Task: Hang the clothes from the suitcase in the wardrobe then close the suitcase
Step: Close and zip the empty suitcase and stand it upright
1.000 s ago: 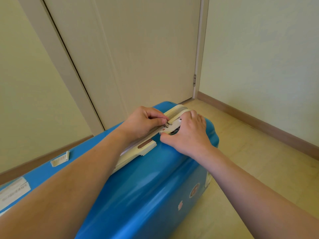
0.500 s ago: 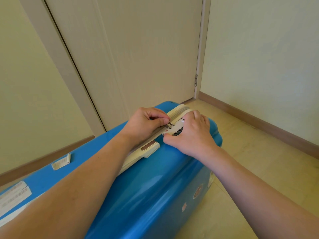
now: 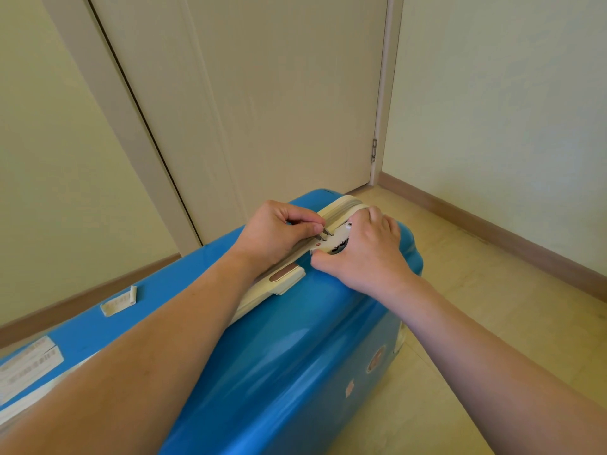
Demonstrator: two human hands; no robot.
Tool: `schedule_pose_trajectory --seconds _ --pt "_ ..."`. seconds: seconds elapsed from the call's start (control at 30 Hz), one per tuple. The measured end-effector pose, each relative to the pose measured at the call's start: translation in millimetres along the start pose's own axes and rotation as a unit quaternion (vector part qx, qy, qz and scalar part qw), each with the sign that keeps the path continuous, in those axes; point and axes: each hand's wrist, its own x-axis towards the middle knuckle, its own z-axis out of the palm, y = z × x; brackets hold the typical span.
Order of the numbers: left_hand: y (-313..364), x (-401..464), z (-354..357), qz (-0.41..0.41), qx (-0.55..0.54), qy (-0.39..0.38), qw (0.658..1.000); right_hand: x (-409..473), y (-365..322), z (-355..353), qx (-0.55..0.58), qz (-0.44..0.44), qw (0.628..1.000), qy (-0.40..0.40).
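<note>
A blue hard-shell suitcase (image 3: 289,349) stands on its side on the floor, its cream zipper band (image 3: 338,205) running along the top edge. My left hand (image 3: 276,231) pinches the metal zipper pulls (image 3: 325,234) beside the white combination lock (image 3: 335,243). My right hand (image 3: 364,251) grips the lock, fingers curled over its far side and thumb under its near end. A cream handle mount (image 3: 287,279) sits just behind the hands. No clothes are visible.
A pale closed door (image 3: 262,93) with its frame rises right behind the suitcase. Cream walls and a brown skirting board (image 3: 492,228) border the tiled floor (image 3: 476,307) on the right. Paper stickers (image 3: 118,302) are stuck on the suitcase's left face.
Both hands stay at the lock. My left hand's pinch on the zipper pulls has shifted slightly against the lock; the suitcase has barely moved.
</note>
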Motion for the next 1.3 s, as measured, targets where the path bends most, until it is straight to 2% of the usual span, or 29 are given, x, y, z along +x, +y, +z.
schedule_pose_trajectory --seconds 0.53,1.3 --pt "1.4 5.4 0.8 0.002 0.058 -0.045 0.997 -3.4 2.7 -2.4 -0.007 0.004 1.000 -0.007" --pt "3.6 2.5 5.3 -0.007 0.060 -0.037 0.998 -5.6 8.4 0.2 -0.039 -0.008 0.999 0.005"
